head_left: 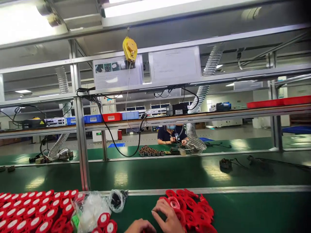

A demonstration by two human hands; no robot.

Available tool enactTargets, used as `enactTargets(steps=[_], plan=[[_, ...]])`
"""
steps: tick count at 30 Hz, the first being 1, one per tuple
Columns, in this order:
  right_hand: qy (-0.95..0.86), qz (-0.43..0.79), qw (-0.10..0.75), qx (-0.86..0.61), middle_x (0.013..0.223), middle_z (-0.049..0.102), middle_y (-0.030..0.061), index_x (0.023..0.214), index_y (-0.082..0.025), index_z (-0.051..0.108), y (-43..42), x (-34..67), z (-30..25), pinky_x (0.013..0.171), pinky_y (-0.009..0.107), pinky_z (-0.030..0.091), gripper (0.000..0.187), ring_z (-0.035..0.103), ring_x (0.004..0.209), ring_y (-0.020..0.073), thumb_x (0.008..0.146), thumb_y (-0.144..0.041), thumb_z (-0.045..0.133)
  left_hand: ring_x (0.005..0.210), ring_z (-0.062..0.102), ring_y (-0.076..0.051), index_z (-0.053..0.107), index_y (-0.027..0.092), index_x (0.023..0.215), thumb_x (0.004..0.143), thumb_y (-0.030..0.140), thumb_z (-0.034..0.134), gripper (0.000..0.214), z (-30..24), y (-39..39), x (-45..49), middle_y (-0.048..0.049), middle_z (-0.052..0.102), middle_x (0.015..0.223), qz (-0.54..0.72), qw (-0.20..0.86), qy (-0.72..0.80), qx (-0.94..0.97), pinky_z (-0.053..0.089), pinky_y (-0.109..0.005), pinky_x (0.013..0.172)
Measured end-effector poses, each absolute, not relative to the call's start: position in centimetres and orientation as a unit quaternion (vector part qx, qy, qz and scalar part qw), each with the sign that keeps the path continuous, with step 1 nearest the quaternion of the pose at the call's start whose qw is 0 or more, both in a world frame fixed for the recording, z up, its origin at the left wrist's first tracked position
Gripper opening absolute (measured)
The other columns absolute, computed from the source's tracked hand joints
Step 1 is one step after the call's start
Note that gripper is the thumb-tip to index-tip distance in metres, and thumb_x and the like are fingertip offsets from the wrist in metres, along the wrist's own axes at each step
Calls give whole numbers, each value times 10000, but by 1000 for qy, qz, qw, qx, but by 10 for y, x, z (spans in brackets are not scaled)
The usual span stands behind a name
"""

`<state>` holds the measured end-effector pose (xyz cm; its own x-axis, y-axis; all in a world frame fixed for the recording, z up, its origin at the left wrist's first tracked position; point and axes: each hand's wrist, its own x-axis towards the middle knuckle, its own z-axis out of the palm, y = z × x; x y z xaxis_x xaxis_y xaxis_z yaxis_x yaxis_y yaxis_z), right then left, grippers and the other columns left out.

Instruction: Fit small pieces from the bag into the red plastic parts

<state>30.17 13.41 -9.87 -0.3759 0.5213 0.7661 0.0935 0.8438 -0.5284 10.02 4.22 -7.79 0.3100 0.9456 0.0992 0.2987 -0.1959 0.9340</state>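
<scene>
My right hand (168,216) is at the left edge of a pile of red round plastic parts (190,213). Its fingers are bent, with a gap between thumb and forefinger, and nothing shows in that gap. My left hand (140,226) sits low at the bottom edge, its fingers curled. A bit of red shows under them, but most of what they hold is cut off by the frame. Left of it lie red round parts with white centres (110,226), beside a clear plastic bag (93,207) with white contents.
Rows of red parts with white discs (31,212) cover the left of the green bench. A small bag of black pieces (118,200) lies near the metal rail. Behind stand a metal post (81,145), a shelf with bins (111,117), hanging cables, and a person (167,134) at the opposite bench.
</scene>
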Motion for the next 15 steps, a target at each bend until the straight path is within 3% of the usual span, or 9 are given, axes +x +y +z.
enactTargets(steps=[2, 4, 6, 8, 11, 15], plan=[[-802, 213, 526, -184, 815, 679, 63, 809, -213, 663, 125, 302, -91, 818, 418, 506, 261, 606, 887, 268, 1014, -346, 574, 849, 640, -240, 738, 188, 1172, 628, 347, 926, 597, -77, 34, 98, -87, 729, 987, 391, 407, 468, 680, 470, -325, 808], [-801, 219, 530, -172, 813, 678, 56, 831, -212, 677, 118, 302, -84, 832, 415, 491, 224, 597, 889, 258, 1005, -320, 589, 1024, 645, -273, 610, 191, 1377, 589, 226, 931, 851, -74, 29, 96, -106, 699, 1141, 438, 373, 480, 662, 482, -345, 939], [-808, 222, 522, -156, 810, 677, 49, 855, -213, 697, 115, 301, -81, 841, 407, 484, 178, 586, 894, 248, 989, -293, 611, 1245, 580, -312, 501, 210, 1481, 583, 150, 901, 986, -72, 26, 94, -130, 625, 1318, 464, 362, 479, 651, 413, -380, 1112], [-823, 223, 505, -133, 810, 689, 42, 873, -216, 714, 113, 300, -81, 843, 400, 480, 145, 574, 895, 240, 975, -276, 630, 1332, 536, -327, 442, 221, 1520, 595, 105, 856, 1021, -70, 26, 95, -140, 576, 1386, 455, 378, 470, 656, 358, -398, 1178], [-838, 213, 493, -96, 822, 708, 40, 897, -218, 727, 112, 297, -82, 836, 399, 471, 141, 550, 881, 232, 976, -266, 621, 1288, 572, -317, 402, 226, 1546, 649, 113, 821, 997, -66, 24, 99, -131, 575, 1362, 430, 405, 468, 658, 399, -384, 1141], [-841, 206, 493, -81, 799, 673, 42, 891, -206, 719, 113, 299, -80, 818, 392, 467, 166, 525, 832, 217, 986, -257, 594, 1267, 580, -306, 352, 246, 1585, 703, 272, 918, 1048, -66, 23, 101, -111, 559, 1363, 409, 406, 497, 649, 401, -377, 1146]])
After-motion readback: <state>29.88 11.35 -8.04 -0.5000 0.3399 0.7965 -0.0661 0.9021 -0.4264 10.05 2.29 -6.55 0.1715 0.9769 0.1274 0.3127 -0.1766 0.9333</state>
